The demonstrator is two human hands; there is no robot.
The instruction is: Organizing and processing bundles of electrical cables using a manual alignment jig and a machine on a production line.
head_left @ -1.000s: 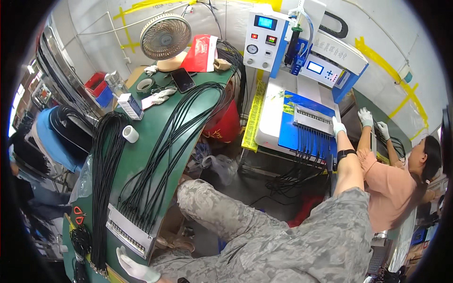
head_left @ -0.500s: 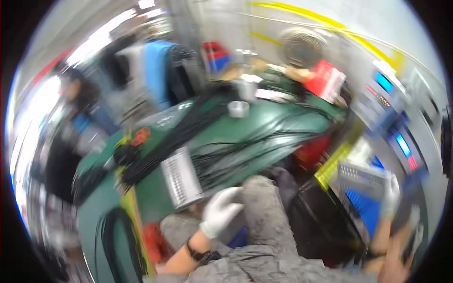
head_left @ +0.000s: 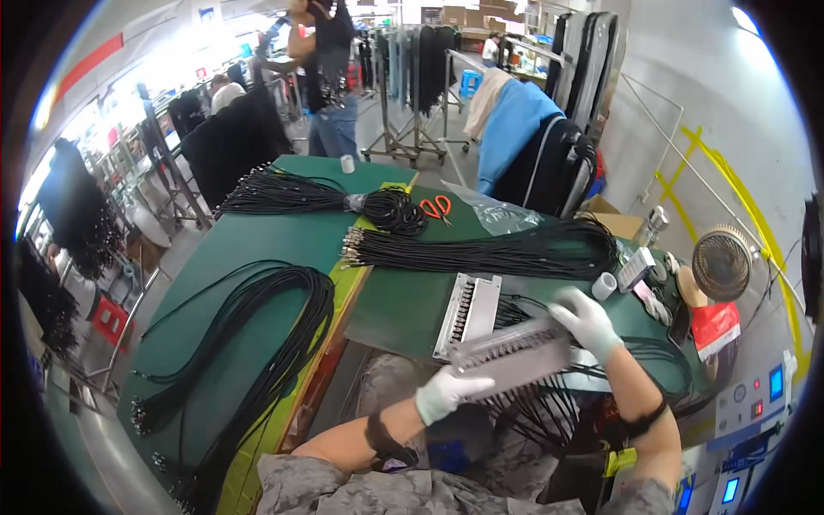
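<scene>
A grey metal fixture block (head_left: pixel 513 369) with a row of slots is held tilted above the near table edge. My left hand (head_left: pixel 448 393), in a white glove, pinches its left end, thumb along the face. At the upper right corner my gloved right hand (head_left: pixel 588 324) is closed on the block, its fingers slightly blurred. Just behind lies a second slotted block (head_left: pixel 481 302) on the green table, with small dark pieces in its row. Black cables (head_left: pixel 536 422) hang below the held block; whether they are attached to it I cannot tell.
Bundles of black cables lie across the table (head_left: pixel 378 305), behind (head_left: pixel 489 256) and at left (head_left: pixel 300 318). Orange-handled scissors (head_left: pixel 436 208), a white roll (head_left: pixel 604 286) and a small fan (head_left: pixel 721 262) stand farther off. Control boxes (head_left: pixel 755 395) are at right. A person (head_left: pixel 330 77) stands beyond.
My view has swung left. The right hand has brought the fixture block from the right side to in front of me, and my left hand, open before, now grips its other end.
</scene>
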